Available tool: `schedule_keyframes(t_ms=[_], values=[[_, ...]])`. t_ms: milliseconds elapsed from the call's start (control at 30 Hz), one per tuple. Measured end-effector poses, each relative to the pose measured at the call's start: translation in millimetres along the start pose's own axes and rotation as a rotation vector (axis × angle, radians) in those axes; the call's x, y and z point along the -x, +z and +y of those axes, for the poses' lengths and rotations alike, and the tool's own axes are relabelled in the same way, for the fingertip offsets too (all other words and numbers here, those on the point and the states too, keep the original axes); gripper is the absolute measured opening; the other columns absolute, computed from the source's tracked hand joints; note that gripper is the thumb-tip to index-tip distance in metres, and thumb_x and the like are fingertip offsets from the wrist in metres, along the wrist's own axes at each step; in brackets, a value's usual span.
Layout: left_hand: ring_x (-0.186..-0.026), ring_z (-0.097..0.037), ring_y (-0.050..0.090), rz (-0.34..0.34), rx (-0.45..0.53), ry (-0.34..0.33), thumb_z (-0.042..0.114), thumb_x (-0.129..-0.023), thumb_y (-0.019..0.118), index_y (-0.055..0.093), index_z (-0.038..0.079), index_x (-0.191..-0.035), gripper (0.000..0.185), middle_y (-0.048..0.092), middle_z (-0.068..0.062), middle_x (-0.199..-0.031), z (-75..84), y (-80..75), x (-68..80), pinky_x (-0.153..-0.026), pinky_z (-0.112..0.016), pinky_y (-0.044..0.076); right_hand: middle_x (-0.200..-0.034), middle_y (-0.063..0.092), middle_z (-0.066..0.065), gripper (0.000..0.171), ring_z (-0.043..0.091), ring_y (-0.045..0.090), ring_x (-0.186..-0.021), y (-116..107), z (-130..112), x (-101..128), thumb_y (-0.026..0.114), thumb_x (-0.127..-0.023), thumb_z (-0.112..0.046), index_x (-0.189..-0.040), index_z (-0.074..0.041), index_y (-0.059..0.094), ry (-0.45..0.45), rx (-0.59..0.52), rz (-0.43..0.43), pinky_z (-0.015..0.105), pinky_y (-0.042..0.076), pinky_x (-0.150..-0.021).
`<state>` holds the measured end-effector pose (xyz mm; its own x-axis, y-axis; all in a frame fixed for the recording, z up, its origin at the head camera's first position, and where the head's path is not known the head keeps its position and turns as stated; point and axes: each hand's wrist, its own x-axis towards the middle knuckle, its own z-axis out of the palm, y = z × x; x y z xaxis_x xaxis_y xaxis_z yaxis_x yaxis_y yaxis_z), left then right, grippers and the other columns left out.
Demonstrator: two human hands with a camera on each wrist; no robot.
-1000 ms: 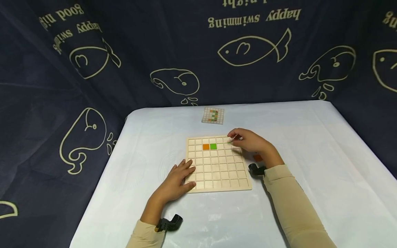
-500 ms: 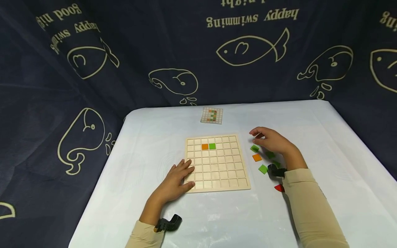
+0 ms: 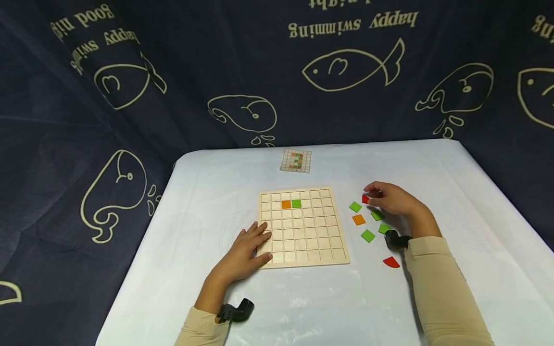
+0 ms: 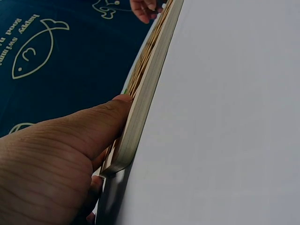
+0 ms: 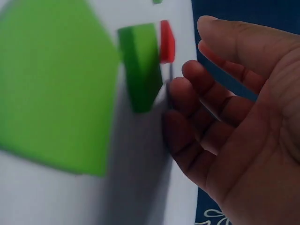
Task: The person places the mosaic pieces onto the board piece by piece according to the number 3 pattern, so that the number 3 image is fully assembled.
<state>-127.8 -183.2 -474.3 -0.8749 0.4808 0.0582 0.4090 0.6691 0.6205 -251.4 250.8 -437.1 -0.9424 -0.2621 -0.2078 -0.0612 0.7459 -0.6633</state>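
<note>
My left hand rests at the left edge of a pale wooden grid board, its fingers spread over the squares. In the left wrist view the thumb lies along the board's side. An orange square tile and a green square tile sit side by side in cells near the board's top. Right of the board, my right hand hovers low at a red tile. In the right wrist view, thumb and fingertips stand apart around the red tile, which lies on the table.
Several loose tiles lie right of the board, among them a green tile, an orange tile and a red quarter-circle tile. Behind the board lies a small pattern card. A dark printed cloth hangs beyond the white table.
My right hand has moved right, from the board's upper right corner across to the loose tiles, and is now at the red tile. My left hand has stayed on the board.
</note>
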Motion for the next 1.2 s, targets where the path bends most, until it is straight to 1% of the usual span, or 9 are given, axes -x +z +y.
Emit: schedule_keyframes(t_ms=[67,233,433,567,700,933,1100,1200], values=[[-0.15,-0.031,0.016,0.004,0.003,0.003,0.029,-0.094,0.07,0.052,0.004,-0.144,0.059,0.033,-0.01,-0.159,-0.2,0.7,0.2,-0.118,-0.057,0.009,-0.119,0.058,0.02,0.032,0.034,0.049,-0.107,0.4,4.0,-1.5,0.061,-0.096,-0.008,-0.127,0.0,0.056,0.0,-0.006,0.0,0.048,0.042,-0.093],[-0.15,-0.029,0.015,-0.004,-0.001,-0.015,0.031,-0.094,0.069,0.051,0.007,-0.146,0.06,0.031,-0.008,-0.16,-0.9,1.4,1.6,-0.118,-0.055,0.008,-0.119,0.058,0.019,0.031,0.034,0.049,-0.107,1.3,7.5,-4.3,0.061,-0.096,-0.009,-0.126,0.0,0.057,-0.002,-0.015,-0.002,0.05,0.04,-0.097],[-0.15,-0.03,0.016,-0.002,-0.009,-0.004,0.03,-0.094,0.07,0.052,0.006,-0.145,0.059,0.032,-0.009,-0.159,-0.7,-0.8,2.7,-0.118,-0.056,0.009,-0.115,0.055,0.018,0.032,0.033,0.047,-0.105,3.7,7.9,-3.3,0.063,-0.096,-0.01,-0.125,0.0,0.057,0.029,-0.065,-0.023,0.044,0.04,-0.091],[-0.15,-0.03,0.016,-0.009,-0.017,0.004,0.03,-0.094,0.07,0.051,0.006,-0.145,0.059,0.032,-0.009,-0.159,-0.1,-1.7,2.0,-0.118,-0.056,0.01,-0.114,0.056,0.019,0.031,0.033,0.047,-0.104,6.2,9.6,-2.3,0.064,-0.095,-0.009,-0.124,0.001,0.058,0.025,-0.09,-0.024,0.043,0.041,-0.089],[-0.15,-0.03,0.016,-0.012,-0.021,0.006,0.031,-0.094,0.07,0.051,0.006,-0.145,0.059,0.032,-0.009,-0.159,-0.9,-1.0,0.7,-0.118,-0.056,0.01,-0.114,0.056,0.018,0.031,0.033,0.048,-0.104,8.0,11.0,-2.9,0.065,-0.094,-0.008,-0.123,0.0,0.058,0.027,-0.074,-0.019,0.044,0.041,-0.09],[-0.15,-0.029,0.016,-0.012,-0.022,-0.001,0.031,-0.094,0.069,0.051,0.006,-0.145,0.06,0.032,-0.008,-0.159,-1.6,0.0,-0.1,-0.118,-0.056,0.01,-0.111,0.057,0.019,0.031,0.034,0.048,-0.102,9.4,11.7,-4.0,0.063,-0.092,-0.003,-0.122,0.001,0.059,0.009,-0.032,-0.014,0.047,0.041,-0.089],[-0.15,-0.03,0.016,-0.008,-0.017,0.006,0.03,-0.094,0.07,0.051,0.005,-0.145,0.059,0.032,-0.009,-0.159,-1.0,-0.2,-0.6,-0.118,-0.056,0.01,-0.112,0.057,0.02,0.032,0.035,0.048,-0.102,9.7,9.5,-4.2,0.062,-0.09,0.001,-0.122,0.003,0.058,0.004,-0.023,-0.014,0.049,0.041,-0.091],[-0.149,-0.033,0.018,0.005,-0.013,0.019,0.029,-0.094,0.07,0.052,0.004,-0.144,0.059,0.034,-0.011,-0.158,-0.7,0.0,-0.6,-0.117,-0.059,0.011,-0.111,0.057,0.019,0.032,0.035,0.048,-0.102,10.3,7.9,-5.2,0.061,-0.09,0.002,-0.122,0.003,0.058,0.01,-0.014,-0.013,0.049,0.041,-0.09]])
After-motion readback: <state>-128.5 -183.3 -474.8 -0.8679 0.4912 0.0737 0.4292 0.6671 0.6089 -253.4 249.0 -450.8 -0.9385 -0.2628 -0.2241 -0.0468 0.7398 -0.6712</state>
